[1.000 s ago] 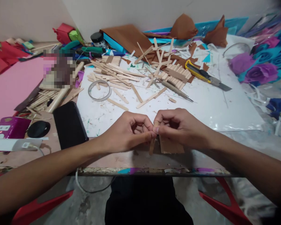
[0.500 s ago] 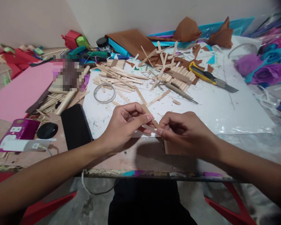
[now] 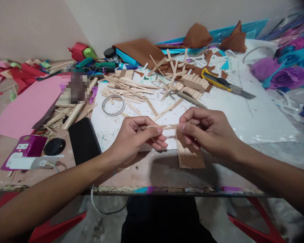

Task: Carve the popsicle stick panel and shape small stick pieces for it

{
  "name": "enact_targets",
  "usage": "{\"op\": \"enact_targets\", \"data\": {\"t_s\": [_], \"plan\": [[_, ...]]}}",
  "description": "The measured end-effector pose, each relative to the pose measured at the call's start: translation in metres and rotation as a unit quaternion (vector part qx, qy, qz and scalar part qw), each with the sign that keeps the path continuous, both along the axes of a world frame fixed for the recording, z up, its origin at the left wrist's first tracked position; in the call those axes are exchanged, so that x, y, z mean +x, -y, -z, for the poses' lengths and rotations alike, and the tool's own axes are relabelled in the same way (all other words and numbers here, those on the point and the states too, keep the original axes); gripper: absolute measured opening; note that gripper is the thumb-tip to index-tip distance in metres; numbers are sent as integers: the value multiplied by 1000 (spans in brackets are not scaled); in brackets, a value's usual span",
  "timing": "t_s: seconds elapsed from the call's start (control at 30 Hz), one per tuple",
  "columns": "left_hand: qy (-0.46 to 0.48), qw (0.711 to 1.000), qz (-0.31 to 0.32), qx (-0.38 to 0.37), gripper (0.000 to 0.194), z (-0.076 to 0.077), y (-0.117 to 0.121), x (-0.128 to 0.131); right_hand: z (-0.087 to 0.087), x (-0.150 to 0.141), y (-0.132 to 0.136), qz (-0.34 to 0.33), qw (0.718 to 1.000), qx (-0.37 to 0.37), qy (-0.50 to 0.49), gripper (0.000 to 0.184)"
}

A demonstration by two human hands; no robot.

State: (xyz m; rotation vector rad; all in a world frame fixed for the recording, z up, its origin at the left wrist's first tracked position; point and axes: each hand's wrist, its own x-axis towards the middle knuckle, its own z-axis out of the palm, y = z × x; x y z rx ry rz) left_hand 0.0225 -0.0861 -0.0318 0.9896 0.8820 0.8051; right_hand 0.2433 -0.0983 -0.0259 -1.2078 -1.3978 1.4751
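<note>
My left hand (image 3: 141, 134) pinches one end of a thin wooden craft stick (image 3: 170, 127) between thumb and fingers. The other end is pinched by my right hand (image 3: 205, 126), so the stick lies level across the gap between them. Its middle looks uneven, perhaps notched or split; I cannot tell which. Beneath my right hand a flat wooden board (image 3: 191, 157) lies partly over the table's front strip. Just beyond the hands, loose craft sticks (image 3: 152, 106) and a roll of tape (image 3: 113, 114) rest on the white sheet (image 3: 243, 123).
A yellow utility knife (image 3: 228, 85) lies at the back right with its blade out, near a wooden-handled tool (image 3: 191, 99). Left stand a black phone (image 3: 83, 140) and a purple box (image 3: 26, 152) with a white charger. Paper flowers (image 3: 285, 72) sit far right.
Both hands have turned the craft stick from slanted to nearly level. My right hand has risen away from the table, uncovering more of the wooden board. The view has shifted slightly.
</note>
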Motion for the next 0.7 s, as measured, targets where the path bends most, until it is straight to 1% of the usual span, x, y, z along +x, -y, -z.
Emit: {"op": "enact_targets", "data": {"t_s": [0.13, 0.27, 0.5, 0.6, 0.7], "plan": [[-18, 1000, -2, 9, 13, -1, -2, 0, 4, 3, -2, -6, 1000, 17, -2, 17], [-45, 998, -7, 35, 14, 1, -1, -1, 4, 5, -4, -17, 999, 32, 8, 13], [-61, 996, 14, 62, 18, 5, -1, -3, 4, 9, -5, -28, 999, 31, 20, 16], [-79, 994, 23, 76, 20, 2, -2, -4, 4, 10, -5, -25, 999, 31, 22, 18], [-112, 989, 47, 87, 22, -4, -4, -5, 4, 10, -5, -23, 999, 33, 18, 20]]}}
